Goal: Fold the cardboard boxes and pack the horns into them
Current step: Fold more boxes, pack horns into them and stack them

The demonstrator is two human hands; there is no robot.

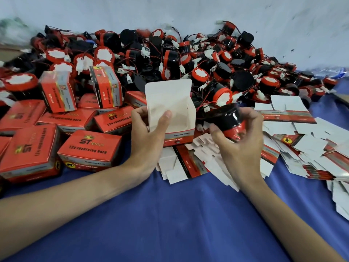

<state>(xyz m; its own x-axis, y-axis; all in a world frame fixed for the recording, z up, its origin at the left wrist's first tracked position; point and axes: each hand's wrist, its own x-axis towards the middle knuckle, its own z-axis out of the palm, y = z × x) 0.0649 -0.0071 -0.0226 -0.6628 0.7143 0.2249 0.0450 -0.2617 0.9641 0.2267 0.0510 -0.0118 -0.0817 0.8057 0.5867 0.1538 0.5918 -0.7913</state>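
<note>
Horn poised beside an open box: the wire and the loose flaps are my worries.

My right hand (238, 140) has its fingers (251, 118) curled round a horn (229, 123), held just right of the box (173, 114), which my left hand (149, 129) pinches by its near wall, thumb inside the mouth. The horn's wire (203, 107) seems to trail toward the pile (188, 59), though I can't tell if it is snagged there; if so, it could drag other horns along or catch under the lid flap. My thumb could block the way in, and pushing the horn in tilted could crush a wall or pop the bottom open. Packed boxes (90, 150) sit left, flat blanks (294, 140) right, on the blue worktop (188, 214).
</note>
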